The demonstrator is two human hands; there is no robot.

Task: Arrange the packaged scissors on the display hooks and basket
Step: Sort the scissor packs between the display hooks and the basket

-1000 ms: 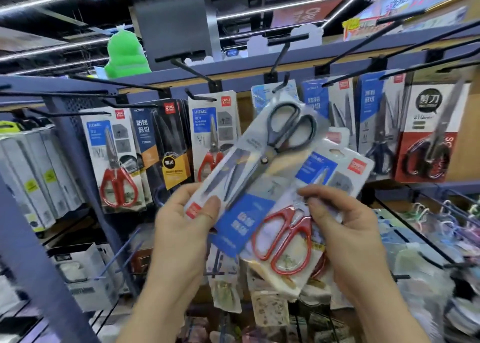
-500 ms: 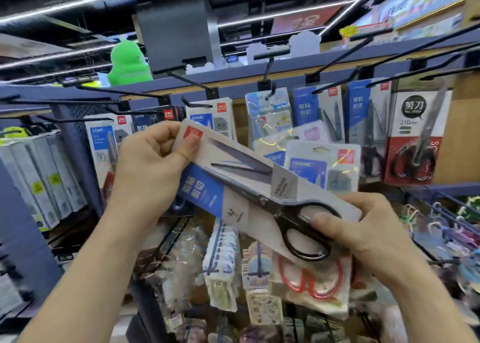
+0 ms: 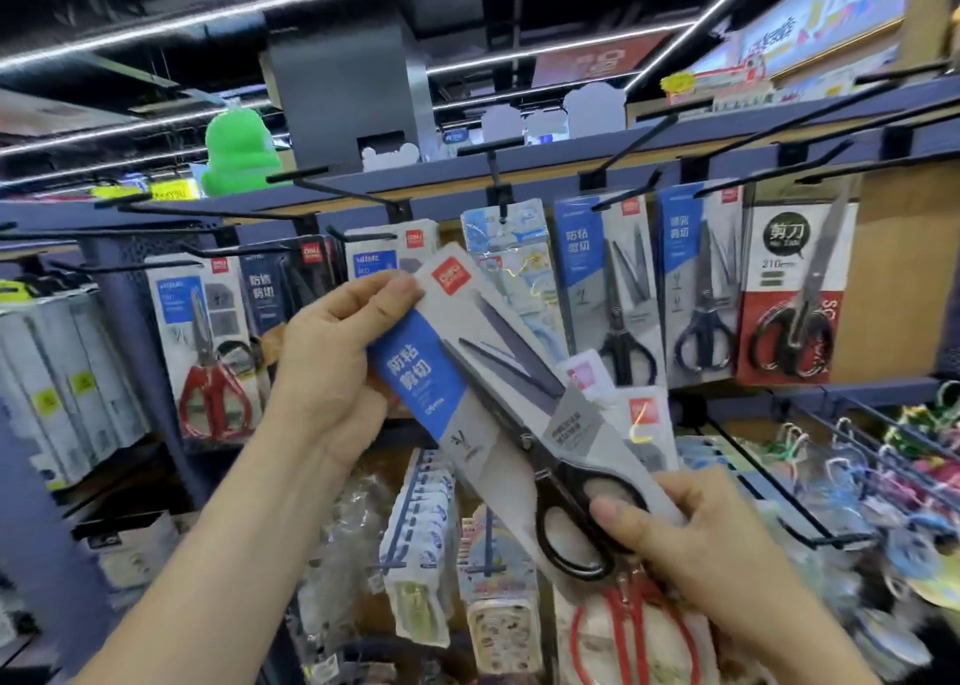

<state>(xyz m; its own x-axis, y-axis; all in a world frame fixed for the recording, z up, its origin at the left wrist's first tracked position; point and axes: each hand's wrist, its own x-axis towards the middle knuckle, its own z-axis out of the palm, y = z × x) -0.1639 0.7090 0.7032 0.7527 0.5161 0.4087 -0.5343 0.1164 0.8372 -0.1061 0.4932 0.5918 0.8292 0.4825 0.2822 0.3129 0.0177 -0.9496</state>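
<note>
The black-handled scissors pack [image 3: 498, 404] has been turned end for end over the last second: its handles pointed up before, and now the end with the red logo is uppermost, tilted steeper than half a second ago. That puts what is probably its hanging end toward the hooks, so I judge it nearly ready to hang, likely with the matching hanging pack [image 3: 608, 289] under its black wire hook [image 3: 631, 162]. The left hand [image 3: 332, 352] pinches that top corner between thumb and fingers. The right hand [image 3: 691, 534] grips the handle end, thumb across a black loop, and also holds a red-handled pack [image 3: 634, 627] behind it. The pack is a long, flat, stiff card with a blue panel, grey ground and glossy film over dark tapered blades. The hooks are thin straight rods, and a wire basket [image 3: 779, 476] sits low on the right.
</note>
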